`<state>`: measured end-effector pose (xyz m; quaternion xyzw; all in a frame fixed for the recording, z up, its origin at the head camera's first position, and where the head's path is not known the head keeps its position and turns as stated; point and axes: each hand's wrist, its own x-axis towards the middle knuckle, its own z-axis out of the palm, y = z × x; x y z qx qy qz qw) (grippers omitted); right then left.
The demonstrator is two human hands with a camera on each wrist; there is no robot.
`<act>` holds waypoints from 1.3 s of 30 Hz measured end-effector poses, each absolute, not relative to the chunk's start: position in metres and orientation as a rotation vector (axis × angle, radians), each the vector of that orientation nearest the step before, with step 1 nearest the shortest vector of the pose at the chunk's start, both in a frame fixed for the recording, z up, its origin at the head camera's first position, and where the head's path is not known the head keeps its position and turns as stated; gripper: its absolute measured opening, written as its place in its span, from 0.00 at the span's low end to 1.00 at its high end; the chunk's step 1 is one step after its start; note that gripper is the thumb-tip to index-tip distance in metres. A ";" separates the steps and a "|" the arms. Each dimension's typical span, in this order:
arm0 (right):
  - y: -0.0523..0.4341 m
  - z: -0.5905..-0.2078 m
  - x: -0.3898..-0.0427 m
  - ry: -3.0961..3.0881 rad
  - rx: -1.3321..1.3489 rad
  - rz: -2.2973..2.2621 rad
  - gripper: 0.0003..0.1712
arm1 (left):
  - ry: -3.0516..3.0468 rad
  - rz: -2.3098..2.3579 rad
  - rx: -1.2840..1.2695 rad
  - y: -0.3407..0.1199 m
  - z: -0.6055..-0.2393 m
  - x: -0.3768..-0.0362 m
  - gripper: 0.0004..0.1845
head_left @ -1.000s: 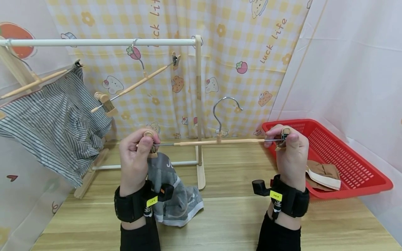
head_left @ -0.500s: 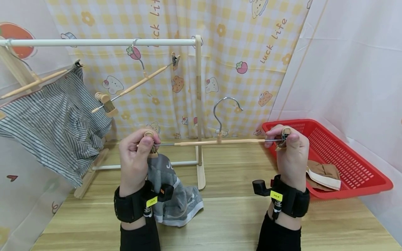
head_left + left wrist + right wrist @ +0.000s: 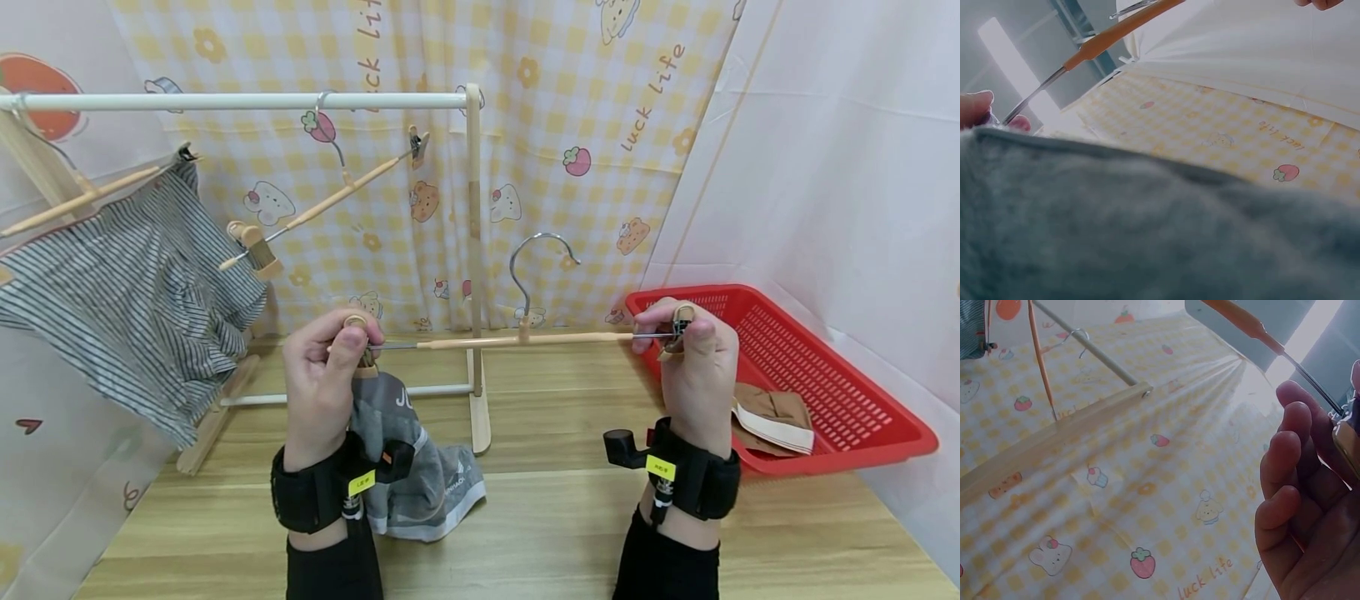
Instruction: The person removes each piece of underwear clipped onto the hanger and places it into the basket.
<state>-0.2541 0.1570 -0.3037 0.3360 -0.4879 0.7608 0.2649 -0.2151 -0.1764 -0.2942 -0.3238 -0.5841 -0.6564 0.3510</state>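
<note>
The left hand [image 3: 324,375] pinched the left clip of the slim wooden clip hanger with the metal hook [image 3: 517,337], and the right hand [image 3: 693,367] pinched the right clip — fingers clamped at both ends. The hanger hung level above the light wooden table [image 3: 555,517], just before the white clothes rail [image 3: 240,102]. A grey pair of underwear [image 3: 420,475] drooped from the left clip onto the table — the red plastic basket [image 3: 840,392] sat to the right.

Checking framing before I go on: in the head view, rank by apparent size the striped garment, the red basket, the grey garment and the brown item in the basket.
1. striped garment and red basket: alike, unranked
2. grey garment
3. brown item
</note>
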 end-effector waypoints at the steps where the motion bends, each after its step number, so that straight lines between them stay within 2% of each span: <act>1: 0.158 -0.304 -0.254 -1.321 0.905 2.054 0.35 | -1.514 -1.698 -0.838 -0.176 -0.295 -0.215 0.21; 19: 0.160 -0.304 -0.253 -1.293 0.896 2.080 0.35 | -1.487 -1.725 -0.801 -0.171 -0.294 -0.215 0.23; 39: 0.158 -0.302 -0.255 -1.267 0.909 2.091 0.36 | -1.468 -1.745 -0.778 -0.172 -0.293 -0.215 0.21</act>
